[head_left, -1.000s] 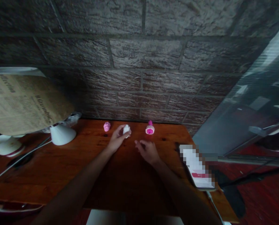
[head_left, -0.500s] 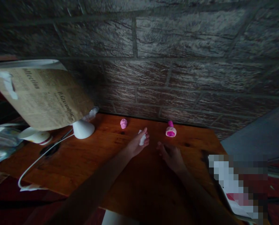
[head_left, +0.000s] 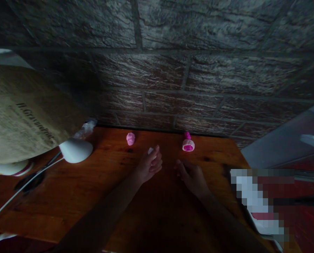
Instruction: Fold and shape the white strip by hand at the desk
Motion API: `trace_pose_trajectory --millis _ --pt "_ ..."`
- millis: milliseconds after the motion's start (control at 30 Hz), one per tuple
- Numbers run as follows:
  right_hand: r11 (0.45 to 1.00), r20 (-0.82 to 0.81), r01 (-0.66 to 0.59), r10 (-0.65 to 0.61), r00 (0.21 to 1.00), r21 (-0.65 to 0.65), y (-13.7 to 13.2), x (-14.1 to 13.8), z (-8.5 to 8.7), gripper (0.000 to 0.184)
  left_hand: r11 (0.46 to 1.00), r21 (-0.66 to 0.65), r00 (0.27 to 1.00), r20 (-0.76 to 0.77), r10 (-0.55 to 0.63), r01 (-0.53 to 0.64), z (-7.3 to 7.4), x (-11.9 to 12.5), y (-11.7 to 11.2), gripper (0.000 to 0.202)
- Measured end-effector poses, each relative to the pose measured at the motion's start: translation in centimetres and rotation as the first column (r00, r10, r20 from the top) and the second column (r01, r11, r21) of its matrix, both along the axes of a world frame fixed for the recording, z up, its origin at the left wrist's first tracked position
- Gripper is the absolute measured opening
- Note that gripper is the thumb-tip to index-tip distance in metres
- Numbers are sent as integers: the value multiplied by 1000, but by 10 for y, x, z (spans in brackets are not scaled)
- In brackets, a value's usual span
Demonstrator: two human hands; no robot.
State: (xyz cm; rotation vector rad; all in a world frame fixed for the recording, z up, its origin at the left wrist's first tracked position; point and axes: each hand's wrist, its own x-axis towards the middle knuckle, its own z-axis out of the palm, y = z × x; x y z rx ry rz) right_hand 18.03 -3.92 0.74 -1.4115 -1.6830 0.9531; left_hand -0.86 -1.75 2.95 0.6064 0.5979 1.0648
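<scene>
We find the left hand [head_left: 150,164] above the middle of the wooden worktop [head_left: 106,158], its fingers curled in and its thumb laid over a small white piece [head_left: 151,151], which it grips; only a pale part of that piece shows, so we cannot confirm its full shape. We note the right hand [head_left: 193,176] nearby on the side of the worktop's right edge, well apart from the left, fingers loosely bent; we cannot tell whether its fingertips meet or whether anything sits within them. Near the far edge, beyond the left hand and slightly left of it, we record a pink lump [head_left: 130,138]. Nearer the far right corner, beyond the right hand, lies a pale-rimmed piece [head_left: 188,142] with a magenta centre, and just behind it a magenta piece [head_left: 187,135]; we cannot establish whether the two are joined. Towards the left end of the worktop we observe a white lamp base [head_left: 77,151] under a printed shade [head_left: 32,116], with a white cord [head_left: 27,184] running towards the near left corner. Along the right edge rests a flat device [head_left: 264,225], largely pixelated. A rough block wall [head_left: 159,70] rises behind the far edge.
</scene>
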Motion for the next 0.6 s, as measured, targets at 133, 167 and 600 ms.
trace_pose_trajectory --millis 133,167,600 --pt "998 -58 31 -34 998 -56 -3 0 2 52 994 -103 997 61 -42 48 -9 1 2 56" --pt "997 -69 38 -42 997 -65 -4 0 3 52 988 -149 998 52 -21 28 -10 2 2 57" --pt "983 -193 141 -162 968 -120 -2 -3 4 57 999 -36 996 -84 9 -12 -4 11 -6 43"
